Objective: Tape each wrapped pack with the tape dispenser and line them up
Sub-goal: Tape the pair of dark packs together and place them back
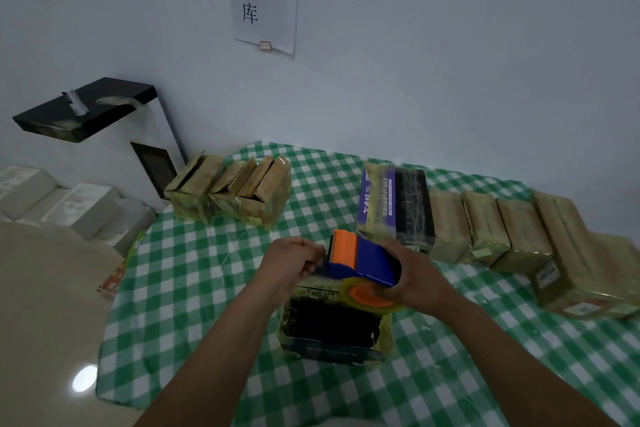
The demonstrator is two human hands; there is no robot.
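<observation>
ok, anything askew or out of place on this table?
The cluster of packs at the far left leans, tilted against each other, not lined up. A colourful paper lies on the floor beside the tablecloth, left edge.

Green-and-white checked tablecloth (194,288), blue plastic tape dispenser (367,263) (orange roller and hub), black film-wrapped box (332,326), tan wrapped packs (519,232), white wall (450,62).

We're in dim, flat, bluish light here, and the wall (450,62) reads grey-blue. A round white glare spot (84,378) burns on the glossy floor (48,288) off the table's (166,305) near left corner. Shadows are faint and soft. Everything's smeary, nothing crisp. The checks bend toward the edges, and the packs (571,253) along the table's right edge stretch and blur.
</observation>
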